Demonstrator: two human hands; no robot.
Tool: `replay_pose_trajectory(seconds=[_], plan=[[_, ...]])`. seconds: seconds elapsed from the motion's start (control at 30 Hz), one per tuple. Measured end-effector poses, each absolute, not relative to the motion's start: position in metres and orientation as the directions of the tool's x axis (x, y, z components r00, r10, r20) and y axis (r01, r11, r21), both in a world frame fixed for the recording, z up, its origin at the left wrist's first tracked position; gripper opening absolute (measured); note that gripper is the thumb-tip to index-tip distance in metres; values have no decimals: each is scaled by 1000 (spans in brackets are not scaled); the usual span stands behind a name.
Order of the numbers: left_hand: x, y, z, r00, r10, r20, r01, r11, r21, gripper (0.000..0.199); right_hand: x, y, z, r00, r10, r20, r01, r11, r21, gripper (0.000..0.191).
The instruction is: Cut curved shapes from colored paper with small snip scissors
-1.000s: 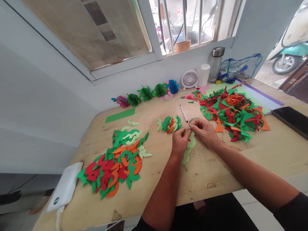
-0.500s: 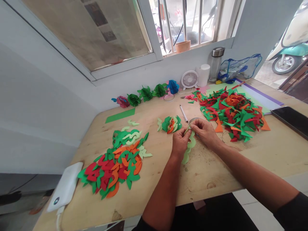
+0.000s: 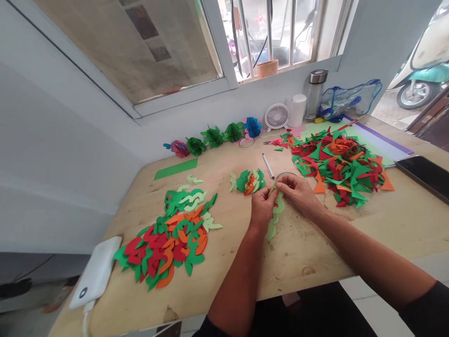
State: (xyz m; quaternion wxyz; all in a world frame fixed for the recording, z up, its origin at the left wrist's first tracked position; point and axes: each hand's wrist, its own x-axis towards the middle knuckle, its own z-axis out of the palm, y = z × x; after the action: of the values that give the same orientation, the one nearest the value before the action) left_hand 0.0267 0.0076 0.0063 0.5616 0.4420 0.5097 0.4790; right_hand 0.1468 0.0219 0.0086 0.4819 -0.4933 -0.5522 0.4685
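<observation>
I cannot read any words or numbers here. The white power bank (image 3: 95, 273) at the left front corner of the table (image 3: 386, 224) has a small round mark on it, but it is too tiny to read. The paper stuck behind the window (image 3: 140, 42) shows dark patches, too blurry to make out.

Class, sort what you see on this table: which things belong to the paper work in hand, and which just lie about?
In use: left hand, right hand, light green paper cutout, tape roll, cutout pile, half-made paper ball.

Lying about: fan, steel bottle, power bank, phone, pen.
</observation>
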Motion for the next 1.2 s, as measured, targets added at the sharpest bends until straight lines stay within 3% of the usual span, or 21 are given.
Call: replay_pose_trajectory(seconds=[0.17,0.53,0.77,1.2], plan=[[28,8,8,21,989,-147,-99,149,984,36,146,21,10,-20,997,77,180,79,-980,13],[27,8,2,43,985,-168,-103,172,980,30,147,23,7,-76,997,-19,20,-18,-1000,23],[28,8,2,25,976,-217,-117,218,969,31,147,20,12,-78,996,-41,15,-40,-999,26],[28,9,0,48,983,-177,-135,182,974,27,147,20,13,-75,996,-43,20,-41,-999,27]])
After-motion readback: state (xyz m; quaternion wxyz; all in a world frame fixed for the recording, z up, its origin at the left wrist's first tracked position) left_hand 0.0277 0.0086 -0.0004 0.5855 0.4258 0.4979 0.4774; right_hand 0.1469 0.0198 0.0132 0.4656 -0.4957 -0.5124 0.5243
